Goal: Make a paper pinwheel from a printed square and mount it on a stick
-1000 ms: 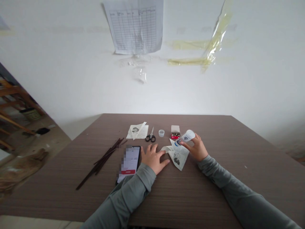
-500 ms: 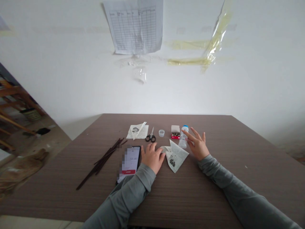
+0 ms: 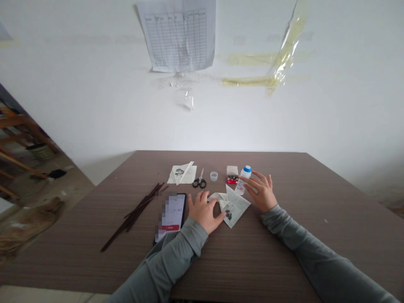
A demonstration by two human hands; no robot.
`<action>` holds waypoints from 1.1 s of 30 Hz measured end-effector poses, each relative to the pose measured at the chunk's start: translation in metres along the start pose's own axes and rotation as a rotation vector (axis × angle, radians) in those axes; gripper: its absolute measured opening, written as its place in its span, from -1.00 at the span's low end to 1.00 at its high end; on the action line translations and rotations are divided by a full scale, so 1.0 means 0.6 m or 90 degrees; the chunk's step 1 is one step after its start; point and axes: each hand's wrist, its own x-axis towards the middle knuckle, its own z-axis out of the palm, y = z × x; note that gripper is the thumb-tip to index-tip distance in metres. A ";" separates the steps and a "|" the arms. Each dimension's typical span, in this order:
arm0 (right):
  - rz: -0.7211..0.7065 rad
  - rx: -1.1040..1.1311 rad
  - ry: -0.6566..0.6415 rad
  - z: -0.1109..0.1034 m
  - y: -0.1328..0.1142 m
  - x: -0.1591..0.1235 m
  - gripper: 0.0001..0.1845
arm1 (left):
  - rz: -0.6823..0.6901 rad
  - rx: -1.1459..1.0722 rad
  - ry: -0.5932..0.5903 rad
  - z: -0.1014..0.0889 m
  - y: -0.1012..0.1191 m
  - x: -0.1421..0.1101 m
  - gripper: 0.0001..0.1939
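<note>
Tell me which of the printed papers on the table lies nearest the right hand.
The folded printed paper between the left hand and the right hand; the other printed papers lie farther back, beside the scissors.

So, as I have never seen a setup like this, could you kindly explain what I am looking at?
There is no machine here: you see a person's own two bare hands. The view comes from a camera worn on the head, looking forward and down at a table. The left hand is spread beside a folded paper, its thumb at the edge. The right hand has its fingers at a blue-capped bottle; whether they grip it, I cannot tell. Also on the table are a phone, dark sticks, scissors, a small cup, a small red box and more paper.
</note>
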 end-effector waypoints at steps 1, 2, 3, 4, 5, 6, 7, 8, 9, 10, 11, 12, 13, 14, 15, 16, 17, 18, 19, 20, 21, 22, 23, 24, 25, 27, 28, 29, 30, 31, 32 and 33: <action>0.001 0.007 0.006 0.000 0.001 0.001 -0.52 | 0.002 -0.002 0.004 0.002 -0.001 0.000 -0.62; 0.002 0.013 0.011 0.001 0.002 0.003 -0.53 | 0.004 -0.004 0.008 0.003 -0.003 0.001 -0.62; 0.004 0.020 0.016 0.001 0.003 0.004 -0.54 | 0.005 -0.005 0.009 0.004 -0.004 0.001 -0.61; 0.005 0.026 0.020 0.002 0.005 0.006 -0.56 | 0.005 -0.006 0.008 0.005 -0.005 0.001 -0.60; 0.006 0.033 0.023 0.003 0.006 0.007 -0.58 | 0.004 -0.007 0.006 0.006 -0.005 0.001 -0.60; 0.008 0.040 0.026 0.004 0.008 0.009 -0.61 | 0.003 -0.009 0.005 0.007 -0.006 0.001 -0.59; 0.010 0.048 0.030 0.004 0.010 0.011 -0.65 | 0.002 -0.012 0.005 0.007 -0.006 0.001 -0.59; 0.016 0.057 0.035 0.005 0.012 0.012 -0.69 | 0.002 -0.014 0.009 0.008 -0.007 0.001 -0.59; 0.024 0.066 0.043 0.005 0.014 0.014 -0.73 | 0.003 -0.016 0.013 0.008 -0.007 0.001 -0.60; 0.033 0.074 0.050 0.005 0.017 0.016 -0.73 | 0.005 -0.018 0.018 0.008 -0.007 0.001 -0.60; 0.044 0.083 0.058 0.006 0.020 0.018 -0.69 | 0.005 -0.018 0.020 0.008 -0.007 0.001 -0.61; 0.055 0.090 0.064 0.006 0.024 0.019 -0.63 | 0.005 -0.018 0.020 0.008 -0.006 0.001 -0.61; 0.067 0.097 0.068 0.006 0.027 0.021 -0.55 | 0.003 -0.017 0.019 0.008 -0.006 0.001 -0.60; 0.078 0.105 0.063 0.006 0.030 0.022 -0.49 | 0.001 -0.015 0.018 0.007 -0.005 0.001 -0.60; 0.089 0.113 0.055 0.007 0.033 0.022 -0.44 | 0.000 -0.013 0.016 0.006 -0.005 0.000 -0.59; 0.100 0.122 0.051 0.008 0.034 0.023 -0.40 | 0.001 -0.011 0.015 0.006 -0.004 0.000 -0.58; 0.114 0.129 0.052 0.010 0.036 0.023 -0.35 | 0.001 -0.007 0.011 0.005 -0.004 0.000 -0.58; 0.129 0.135 0.060 0.012 0.036 0.023 -0.32 | 0.001 -0.004 0.007 0.005 -0.004 0.000 -0.57; 0.145 0.137 0.072 0.014 0.037 0.023 -0.29 | 0.001 -0.001 0.004 0.005 -0.004 0.000 -0.57; 0.159 0.135 0.086 0.015 0.038 0.023 -0.26 | -0.001 0.001 0.002 0.005 -0.005 0.000 -0.57; 0.168 0.131 0.093 0.017 0.039 0.023 -0.26 | 0.000 0.001 0.005 0.005 -0.005 -0.001 -0.57; 0.170 0.127 0.084 0.018 0.041 0.023 -0.26 | 0.003 -0.001 0.010 0.005 -0.006 -0.001 -0.58; 0.168 0.124 0.068 0.019 0.043 0.023 -0.28 | 0.006 -0.004 0.014 0.006 -0.007 -0.001 -0.58; 0.163 0.124 0.049 0.019 0.046 0.023 -0.29 | 0.008 -0.007 0.016 0.006 -0.008 -0.001 -0.59; 0.156 0.126 0.031 0.019 0.048 0.023 -0.30 | 0.010 -0.009 0.016 0.006 -0.008 -0.001 -0.59; 0.149 0.127 0.020 0.019 0.051 0.024 -0.30 | 0.007 -0.008 0.012 0.004 -0.007 0.000 -0.60; 0.146 0.124 0.027 0.019 0.051 0.023 -0.30 | 0.004 -0.007 0.008 0.003 -0.007 0.000 -0.60; 0.141 0.120 0.033 0.018 0.051 0.023 -0.32 | 0.003 -0.006 0.005 0.002 -0.006 0.000 -0.59; 0.134 0.116 0.038 0.018 0.049 0.024 -0.33 | 0.002 -0.005 0.001 0.001 -0.005 0.001 -0.58; 0.126 0.113 0.040 0.017 0.048 0.024 -0.35 | 0.001 -0.004 -0.003 0.000 -0.004 0.001 -0.58; 0.118 0.112 0.039 0.016 0.046 0.024 -0.37 | -0.001 -0.003 -0.007 0.000 -0.003 0.002 -0.57; 0.113 0.112 0.038 0.015 0.043 0.024 -0.38 | -0.003 -0.002 -0.009 -0.001 -0.003 0.002 -0.57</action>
